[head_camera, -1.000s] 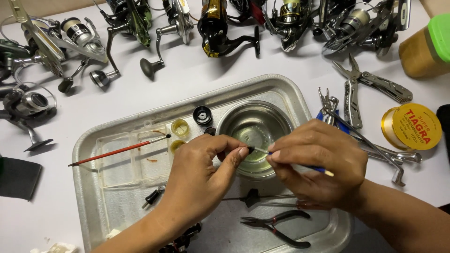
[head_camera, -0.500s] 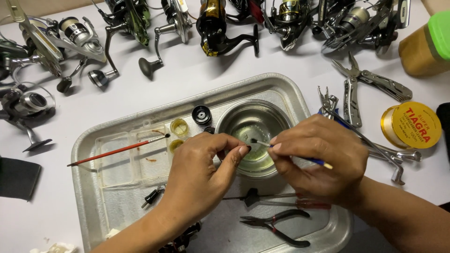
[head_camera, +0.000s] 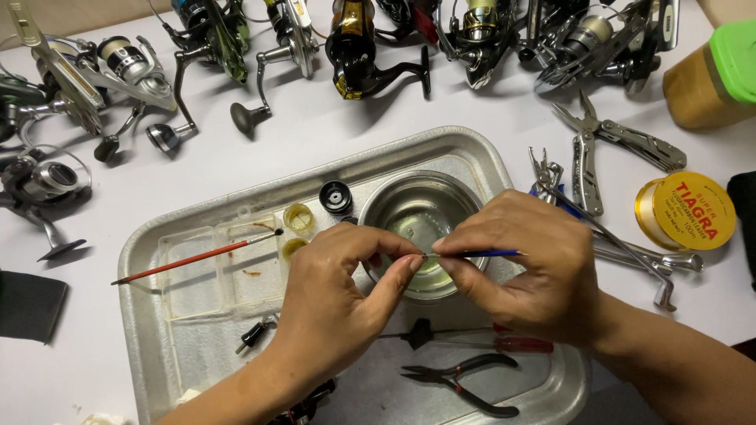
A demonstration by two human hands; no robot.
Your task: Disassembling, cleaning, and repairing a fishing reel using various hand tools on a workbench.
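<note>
Both my hands meet over a small steel bowl (head_camera: pixel 415 211) standing in a metal tray (head_camera: pixel 260 189). My right hand (head_camera: pixel 526 267) holds a thin blue-handled tool (head_camera: pixel 480 253) level, its tip pointing left. My left hand (head_camera: pixel 339 303) pinches a tiny part at that tip between thumb and forefinger; the part itself is too small to make out. A red-handled brush (head_camera: pixel 193 258) lies across a clear plastic divider box (head_camera: pixel 213 271) at the tray's left.
Black pliers (head_camera: pixel 461 382), a red-handled screwdriver (head_camera: pixel 504 343), a black round cap (head_camera: pixel 335 196) and small yellow cups (head_camera: pixel 298 218) lie in the tray. Several fishing reels (head_camera: pixel 362 47) line the far table edge. A multitool (head_camera: pixel 606 142), a yellow line spool (head_camera: pixel 687 210) and a green-lidded jar (head_camera: pixel 713 79) sit at right.
My hands have shifted slightly left and closer together over the bowl. The blue tool's tip now meets my left fingertips. Nothing else has moved.
</note>
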